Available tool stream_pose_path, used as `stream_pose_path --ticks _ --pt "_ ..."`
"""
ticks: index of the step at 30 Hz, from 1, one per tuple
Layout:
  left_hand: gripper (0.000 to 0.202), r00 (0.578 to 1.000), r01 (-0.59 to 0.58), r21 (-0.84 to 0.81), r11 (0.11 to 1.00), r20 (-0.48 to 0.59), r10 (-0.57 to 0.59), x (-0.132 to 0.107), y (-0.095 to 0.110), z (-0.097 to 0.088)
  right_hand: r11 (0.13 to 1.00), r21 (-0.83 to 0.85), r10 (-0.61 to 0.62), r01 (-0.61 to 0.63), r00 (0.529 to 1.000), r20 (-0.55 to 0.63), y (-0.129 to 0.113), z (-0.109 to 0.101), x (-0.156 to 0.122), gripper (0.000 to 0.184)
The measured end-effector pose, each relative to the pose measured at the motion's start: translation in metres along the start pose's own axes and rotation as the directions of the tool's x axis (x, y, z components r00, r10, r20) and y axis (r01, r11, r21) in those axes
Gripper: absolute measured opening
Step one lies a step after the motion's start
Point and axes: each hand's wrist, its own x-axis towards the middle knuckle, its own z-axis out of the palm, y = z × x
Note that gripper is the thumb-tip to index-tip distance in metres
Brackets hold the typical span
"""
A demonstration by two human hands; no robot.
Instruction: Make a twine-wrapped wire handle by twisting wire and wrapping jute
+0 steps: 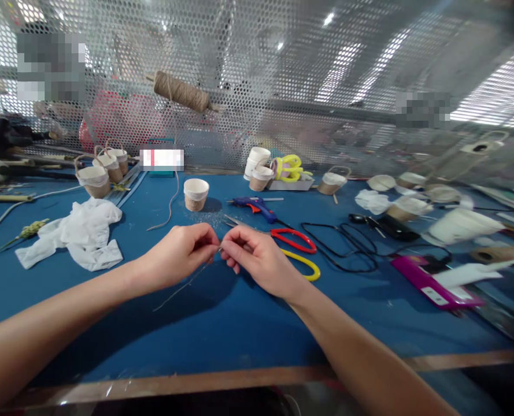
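Observation:
My left hand (pixel 187 254) is closed in a pinch on a thin piece of twine (pixel 178 294), whose loose end trails down and left over the blue table. Facing it, my right hand (pixel 252 254) pinches at the same spot, fingertips almost touching the left ones. What exactly lies between the fingertips is too small to see well. Just beyond the hands stands a small paper cup (pixel 196 195) with a brown lower band and white upper part. Scissors (pixel 294 240) with one red and one yellow handle lie beside my right hand, partly hidden by it.
A blue glue gun (pixel 259 208) lies behind the scissors, its black cord (pixel 347 245) coiled to the right. White lace fabric (pixel 81 231) is at left. Handled cups (pixel 95 180) stand behind it. A twine spool (pixel 181 92) hangs on the mesh. A purple power strip (pixel 430 286) lies right.

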Motion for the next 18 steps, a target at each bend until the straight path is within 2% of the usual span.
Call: stream_pose_path --ticks 2,5,7,8,9,11,12,13,14,16,18 --pt "0.008 0.995 0.085 -0.222 0.971 0.079 -0.069 0.0 0.0 -0.002 1.0 -0.011 -0.024 0.024 1.0 -0.007 -0.004 0.0 -0.003 0.018" --pt "0.013 0.95 0.287 -0.515 0.807 0.257 -0.174 0.001 -0.001 -0.004 0.998 -0.024 -0.067 0.067 0.997 -0.031 -0.009 0.0 -0.006 0.018" --pt "0.016 0.91 0.388 -0.598 0.701 0.37 -0.188 0.001 -0.002 -0.004 0.996 -0.027 -0.086 0.085 0.995 -0.04 -0.01 0.0 -0.007 0.018" --pt "0.017 0.901 0.404 -0.6 0.691 0.392 -0.186 0.001 -0.002 -0.004 0.996 -0.025 -0.085 0.084 0.995 -0.043 -0.009 0.0 -0.007 0.019" --pt "0.018 0.904 0.391 -0.572 0.721 0.384 -0.187 0.001 -0.002 -0.004 0.997 -0.014 -0.075 0.074 0.996 -0.045 -0.008 0.001 -0.006 0.019" --pt "0.018 0.951 0.269 -0.403 0.875 0.253 -0.176 0.001 -0.002 -0.003 0.999 0.032 -0.018 0.019 0.999 -0.038 -0.005 0.001 -0.003 0.02" --pt "0.017 0.979 0.172 -0.242 0.955 0.149 -0.138 0.001 -0.002 -0.002 0.998 0.058 0.022 -0.021 0.999 -0.028 -0.004 0.0 -0.001 0.021" --pt "0.015 0.996 0.07 -0.041 0.997 0.049 -0.068 0.001 -0.003 -0.001 0.995 0.078 0.062 -0.061 0.998 -0.013 -0.002 0.0 0.0 0.022" --pt "0.015 0.999 -0.025 0.176 0.984 -0.021 0.03 0.0 -0.003 0.0 0.991 0.09 0.096 -0.096 0.995 0.003 -0.001 0.0 0.001 0.023" --pt "0.018 0.974 -0.175 0.543 0.821 -0.027 0.226 -0.003 -0.004 0.003 0.986 0.075 0.146 -0.148 0.989 0.027 -0.001 -0.001 0.002 0.023" --pt "0.022 0.934 -0.281 0.746 0.603 0.068 0.351 -0.007 -0.003 0.006 0.977 0.071 0.196 -0.2 0.979 0.059 -0.001 -0.001 0.002 0.022"
